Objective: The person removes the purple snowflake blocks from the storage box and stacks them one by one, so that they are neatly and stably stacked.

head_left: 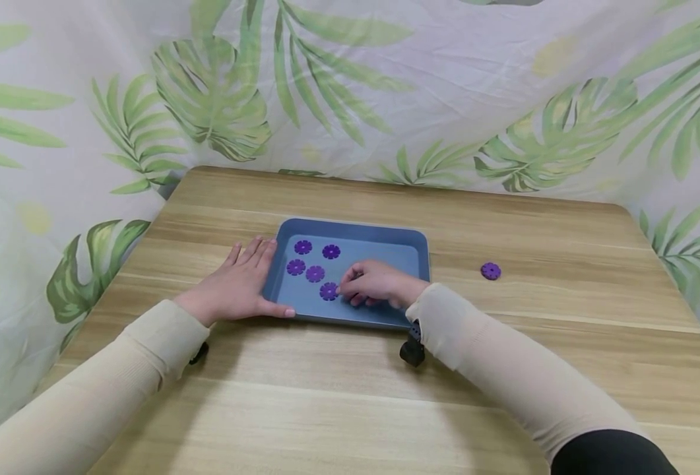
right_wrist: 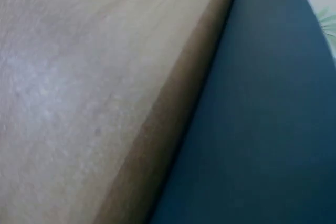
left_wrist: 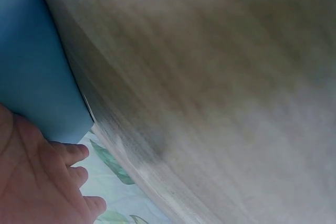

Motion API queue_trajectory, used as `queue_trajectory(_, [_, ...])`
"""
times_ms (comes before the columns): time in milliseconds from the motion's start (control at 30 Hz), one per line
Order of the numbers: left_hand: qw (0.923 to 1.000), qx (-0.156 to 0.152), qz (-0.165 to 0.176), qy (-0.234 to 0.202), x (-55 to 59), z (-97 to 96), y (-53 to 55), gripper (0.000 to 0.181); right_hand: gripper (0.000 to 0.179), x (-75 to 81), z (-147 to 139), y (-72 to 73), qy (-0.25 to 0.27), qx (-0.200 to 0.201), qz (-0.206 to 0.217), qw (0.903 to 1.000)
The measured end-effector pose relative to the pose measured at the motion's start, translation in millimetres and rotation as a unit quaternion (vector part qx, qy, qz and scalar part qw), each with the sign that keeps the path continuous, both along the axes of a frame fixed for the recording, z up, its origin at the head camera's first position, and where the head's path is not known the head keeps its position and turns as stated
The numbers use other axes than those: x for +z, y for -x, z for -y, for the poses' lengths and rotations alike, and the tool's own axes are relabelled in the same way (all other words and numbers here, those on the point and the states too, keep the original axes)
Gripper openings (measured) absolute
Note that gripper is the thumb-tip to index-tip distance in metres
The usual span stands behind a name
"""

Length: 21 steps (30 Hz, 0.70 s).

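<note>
Just inside the tray's (head_left: 379, 247) near rim, the right hand (head_left: 378, 282), fingers curled, seems to pinch a purple disc (head_left: 324, 291); best settle it flat, left hand (head_left: 238, 284), fingers spread, steadying the side, clear of four discs (head_left: 311, 272) beyond.

Cream long sleeves (head_left: 100, 389) here, kinda snug, with wide cuffs (head_left: 168, 333). Chunky black gadget (head_left: 412, 353) by the right wrist, plus something black (head_left: 611, 454) around the upper right sleeve.
</note>
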State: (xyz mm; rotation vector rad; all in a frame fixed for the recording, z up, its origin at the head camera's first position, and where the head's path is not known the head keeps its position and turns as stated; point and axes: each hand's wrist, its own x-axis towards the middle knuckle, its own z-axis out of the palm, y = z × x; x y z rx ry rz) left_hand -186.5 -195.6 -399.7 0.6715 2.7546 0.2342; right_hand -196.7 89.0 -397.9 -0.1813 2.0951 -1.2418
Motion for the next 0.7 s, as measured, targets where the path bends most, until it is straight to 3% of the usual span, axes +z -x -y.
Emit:
queue_trajectory(200, [1.0, 0.003, 0.005, -0.005, 1.6, -0.6, -0.1, 0.143, 0.026, -0.5, 5.3, -1.0, -0.033, 0.002, -0.037, 0.9988])
queue_trajectory(300, [1.0, 0.002, 0.006, -0.006, 2.3, -1.1, -0.3, 0.143, 0.031, -1.6, 7.5, -2.4, -0.06, 0.016, -0.074, 0.9953])
queue_trajectory(367, [1.0, 0.001, 0.005, -0.006, 2.8, -1.2, -0.6, 0.142, 0.035, -3.1, 9.0, -3.3, -0.084, 0.04, -0.116, 0.9888])
queue_trajectory(533, [1.0, -0.001, 0.007, -0.004, 3.4, -0.8, -0.9, 0.141, 0.042, -3.8, 13.6, -7.0, -0.146, 0.105, -0.217, 0.9595])
queue_trajectory(600, [1.0, -0.002, 0.007, -0.003, 3.2, -0.6, -0.9, 0.142, 0.042, -3.5, 14.9, -8.2, -0.159, 0.117, -0.232, 0.9524])
queue_trajectory(700, [1.0, -0.003, 0.006, -0.003, 2.5, -0.3, -0.8, 0.142, 0.039, -3.8, 16.1, -8.7, -0.166, 0.124, -0.235, 0.9496])
